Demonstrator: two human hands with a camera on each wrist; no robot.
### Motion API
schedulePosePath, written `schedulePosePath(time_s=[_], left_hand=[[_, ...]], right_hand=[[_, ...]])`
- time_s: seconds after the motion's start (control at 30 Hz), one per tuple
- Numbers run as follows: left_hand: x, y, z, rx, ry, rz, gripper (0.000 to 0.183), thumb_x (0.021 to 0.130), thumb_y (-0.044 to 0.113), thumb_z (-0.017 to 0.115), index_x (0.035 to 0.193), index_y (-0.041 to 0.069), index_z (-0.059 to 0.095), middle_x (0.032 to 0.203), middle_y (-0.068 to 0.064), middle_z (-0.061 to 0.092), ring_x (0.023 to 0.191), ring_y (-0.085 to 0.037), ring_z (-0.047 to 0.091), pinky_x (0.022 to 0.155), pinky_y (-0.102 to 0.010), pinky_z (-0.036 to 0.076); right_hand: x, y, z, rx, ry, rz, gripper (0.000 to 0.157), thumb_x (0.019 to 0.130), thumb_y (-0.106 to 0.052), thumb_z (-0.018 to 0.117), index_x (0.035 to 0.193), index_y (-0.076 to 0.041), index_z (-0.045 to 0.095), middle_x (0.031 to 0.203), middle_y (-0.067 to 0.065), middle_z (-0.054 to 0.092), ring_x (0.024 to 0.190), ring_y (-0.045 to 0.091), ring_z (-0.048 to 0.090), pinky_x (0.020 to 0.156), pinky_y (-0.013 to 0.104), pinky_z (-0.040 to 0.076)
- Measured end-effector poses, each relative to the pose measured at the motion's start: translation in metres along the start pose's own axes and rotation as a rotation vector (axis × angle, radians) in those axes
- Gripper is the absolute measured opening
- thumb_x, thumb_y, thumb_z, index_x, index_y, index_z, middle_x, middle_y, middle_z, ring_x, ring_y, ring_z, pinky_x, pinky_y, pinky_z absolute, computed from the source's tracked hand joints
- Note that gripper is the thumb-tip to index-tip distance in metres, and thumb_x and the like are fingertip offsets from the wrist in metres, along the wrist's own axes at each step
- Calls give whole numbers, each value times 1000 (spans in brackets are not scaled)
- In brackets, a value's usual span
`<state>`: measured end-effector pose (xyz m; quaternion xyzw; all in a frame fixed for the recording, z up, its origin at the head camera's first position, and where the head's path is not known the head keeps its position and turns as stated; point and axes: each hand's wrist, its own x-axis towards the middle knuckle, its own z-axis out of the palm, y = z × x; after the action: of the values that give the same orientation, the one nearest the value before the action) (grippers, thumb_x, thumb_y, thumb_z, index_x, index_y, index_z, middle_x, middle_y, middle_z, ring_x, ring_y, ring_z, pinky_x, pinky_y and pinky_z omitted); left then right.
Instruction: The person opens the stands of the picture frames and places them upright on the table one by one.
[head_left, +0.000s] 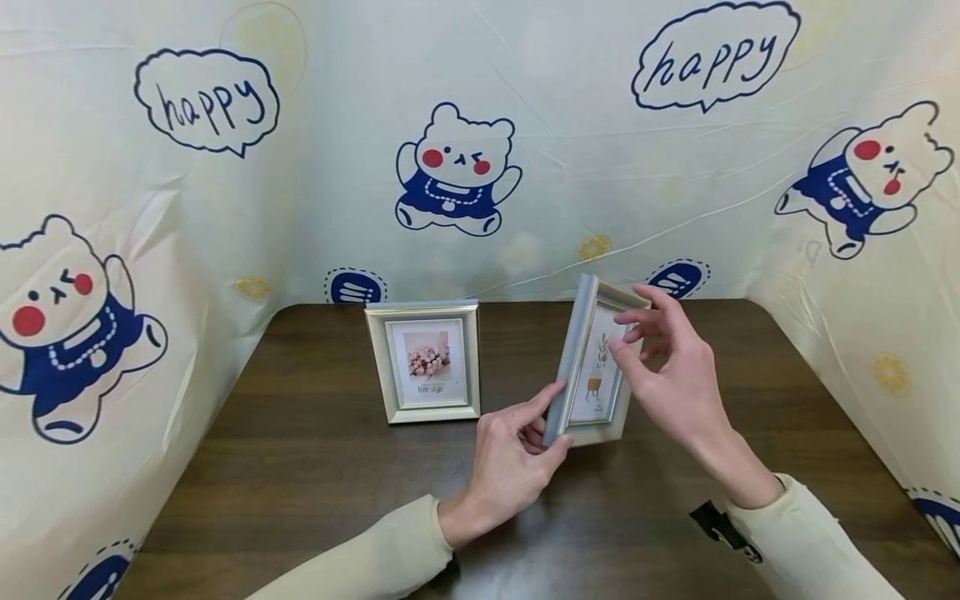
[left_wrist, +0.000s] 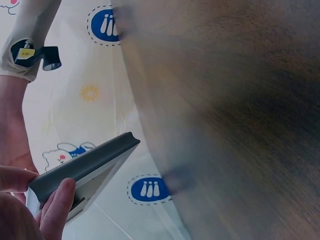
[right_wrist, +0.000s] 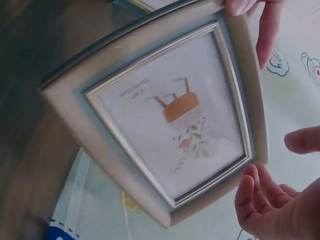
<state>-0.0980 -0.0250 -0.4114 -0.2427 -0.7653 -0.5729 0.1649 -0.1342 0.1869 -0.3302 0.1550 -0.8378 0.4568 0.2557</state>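
My left hand [head_left: 513,458] grips a cream and grey picture frame [head_left: 567,367] by its lower left edge, thumb in front and fingers on the side. This frame is tilted and turned, and holds a print of a plant in an orange-brown legged pot [right_wrist: 182,106]. By the upper right edge is my right hand [head_left: 678,375], its thumb and bent fingers apart with nothing gripped between them; the right wrist view shows the fingertips [right_wrist: 250,172] close to the frame, contact uncertain. A second frame [head_left: 433,414], with a pink flower print, stands upright to the left.
Both frames are over a dark brown wooden table [head_left: 300,483]. Behind and along the sides hangs a pale cloth [head_left: 570,192] printed with bears and "happy" bubbles. A black device [head_left: 723,531] is strapped at the right sleeve.
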Motion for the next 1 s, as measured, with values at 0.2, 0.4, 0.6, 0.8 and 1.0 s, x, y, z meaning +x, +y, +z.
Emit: schedulePosePath(time_s=[0.2, 0.4, 0.6, 0.8, 1.0], left_hand=[[0, -2, 1, -10, 19, 6, 63, 79, -1, 87, 139, 11, 70, 75, 2, 68, 63, -3, 63, 58, -21, 57], [1, -2, 2, 1, 16, 3, 61, 81, 0, 86, 138, 13, 71, 76, 2, 68, 64, -3, 63, 59, -21, 57], [1, -5, 5, 11, 26, 41, 62, 81, 0, 87, 139, 12, 70, 77, 1, 69, 64, -5, 64, 59, -21, 57], [-1, -8, 8, 57, 30, 117, 56, 82, 0, 86, 135, 9, 72, 80, 1, 67, 68, -2, 65, 61, -17, 56], [0, -8, 9, 74, 37, 157, 54, 82, -1, 85, 134, 8, 73, 80, 2, 66, 69, -2, 64, 62, -16, 55]], right_hand=[[6, -6, 10, 23, -55, 16, 69, 98, -7, 73, 159, -16, 41, 118, 10, 72, 92, 15, 61, 74, 24, 49], [9, -11, 16, 46, -84, 20, 75, 98, -7, 73, 162, -16, 34, 115, 10, 72, 90, 16, 59, 77, 24, 49], [14, -10, 20, 32, -103, 34, 73, 97, -6, 73, 160, -13, 36, 110, 10, 69, 92, 20, 57, 78, 30, 47], [17, -10, 21, -9, -95, 37, 71, 97, -7, 72, 158, -10, 38, 102, 10, 65, 88, 22, 56, 76, 29, 43], [19, -9, 22, -65, -82, -7, 70, 96, -6, 72, 158, -10, 40, 99, 10, 62, 87, 23, 54, 70, 33, 41]])
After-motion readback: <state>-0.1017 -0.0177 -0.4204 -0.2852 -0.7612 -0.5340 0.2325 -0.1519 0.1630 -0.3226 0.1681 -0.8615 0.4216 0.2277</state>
